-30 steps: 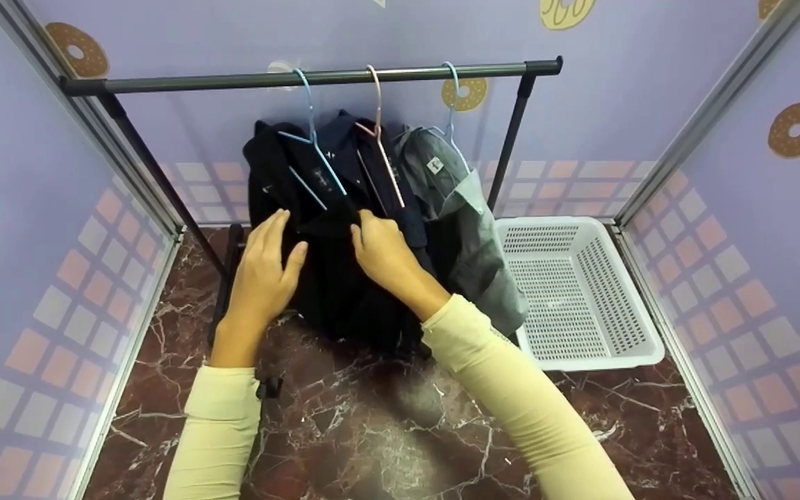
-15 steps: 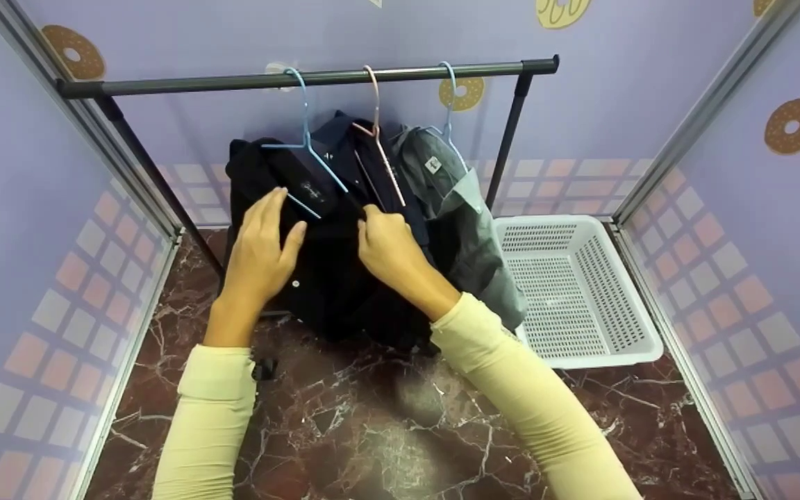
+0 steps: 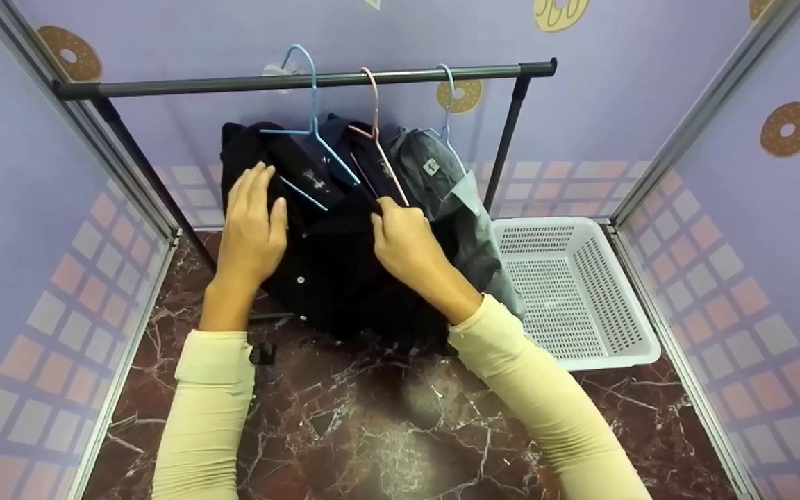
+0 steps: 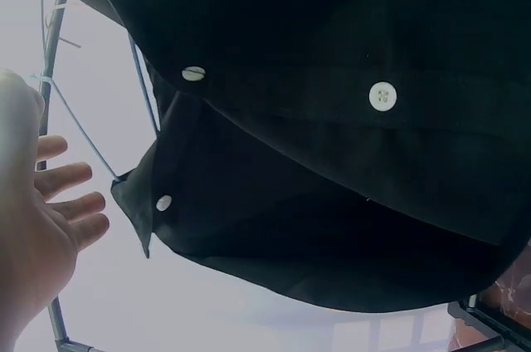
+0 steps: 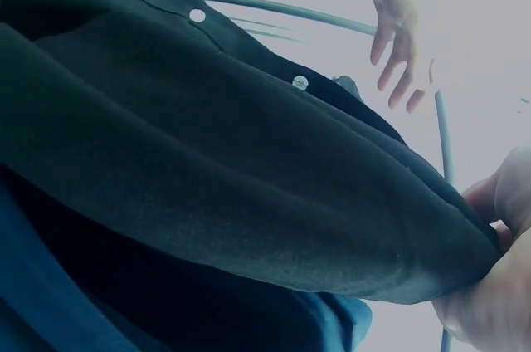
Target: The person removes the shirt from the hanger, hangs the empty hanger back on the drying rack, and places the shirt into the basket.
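Now my left hand (image 3: 251,219) lies flat, fingers straight, on the black shirt (image 3: 330,271) hanging from the blue hanger (image 3: 310,132), whose collar label is too small to read; my right hand (image 3: 407,243) pinches the shirt's front edge, beside the grey shirt (image 3: 466,215).

1. Head view looks forward and down from above the rail (image 3: 303,78), taking in floor and basket (image 3: 573,292).
2. Left wrist view looks up, close under the black shirt (image 4: 332,144) below the rail.
3. Right wrist view looks up, close under the same shirt; all views share it.
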Available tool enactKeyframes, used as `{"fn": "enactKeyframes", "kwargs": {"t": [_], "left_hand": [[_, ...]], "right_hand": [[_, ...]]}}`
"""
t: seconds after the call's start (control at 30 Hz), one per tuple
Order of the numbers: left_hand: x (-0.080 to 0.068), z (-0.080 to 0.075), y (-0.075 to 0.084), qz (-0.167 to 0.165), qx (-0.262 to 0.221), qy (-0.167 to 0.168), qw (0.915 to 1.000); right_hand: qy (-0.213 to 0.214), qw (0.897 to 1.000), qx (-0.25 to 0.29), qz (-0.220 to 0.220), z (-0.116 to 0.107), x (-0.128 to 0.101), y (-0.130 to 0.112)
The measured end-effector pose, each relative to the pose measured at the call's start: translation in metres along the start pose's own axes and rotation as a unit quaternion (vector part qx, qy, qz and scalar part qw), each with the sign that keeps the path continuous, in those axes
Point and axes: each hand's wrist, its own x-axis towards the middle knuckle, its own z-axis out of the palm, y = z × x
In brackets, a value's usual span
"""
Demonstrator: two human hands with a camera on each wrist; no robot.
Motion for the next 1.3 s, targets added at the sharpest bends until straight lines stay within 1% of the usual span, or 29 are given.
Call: {"fn": "enactKeyframes", "kwargs": {"t": [0.1, 0.2, 0.37, 0.5, 0.63, 0.73, 0.87, 0.97, 1.07, 1.2, 1.3], "left_hand": [[0.002, -0.003, 0.000, -0.001, -0.001, 0.012, 0.9999], [0.004, -0.008, 0.001, 0.004, 0.012, 0.022, 0.9997], [0.005, -0.015, 0.003, 0.012, 0.021, 0.046, 0.9986], [0.005, -0.022, 0.003, 0.017, 0.013, 0.049, 0.9986], [0.005, -0.029, 0.001, 0.014, 0.004, 0.029, 0.9995], [0.003, -0.033, 0.001, 0.002, 0.000, -0.003, 1.0000], [-0.002, -0.036, 0.001, -0.004, -0.010, -0.052, 0.9986], [-0.007, -0.036, 0.002, 0.006, -0.007, -0.076, 0.9971], [-0.014, -0.036, 0.004, 0.016, 0.002, -0.085, 0.9962], [-0.023, -0.034, 0.004, 0.033, 0.013, -0.077, 0.9964], [-0.032, -0.031, 0.004, 0.040, 0.020, -0.075, 0.9962]], "right_hand": [[0.002, 1.000, 0.006, -0.022, -0.005, -0.005, 0.000], [0.008, 0.999, 0.011, -0.045, -0.011, -0.012, 0.002], [0.019, 0.997, 0.012, -0.076, -0.018, -0.025, 0.010], [0.028, 0.996, 0.001, -0.089, -0.024, -0.036, 0.020], [0.033, 0.995, -0.016, -0.090, -0.031, -0.047, 0.030], [0.031, 0.995, -0.021, -0.092, -0.035, -0.055, 0.038], [0.026, 0.994, -0.010, -0.105, -0.040, -0.065, 0.050], [0.020, 0.993, 0.012, -0.115, -0.044, -0.072, 0.058], [0.016, 0.991, 0.034, -0.128, -0.047, -0.077, 0.067], [0.021, 0.987, 0.048, -0.154, -0.047, -0.081, 0.079], [0.021, 0.984, 0.045, -0.168, -0.046, -0.086, 0.088]]}}
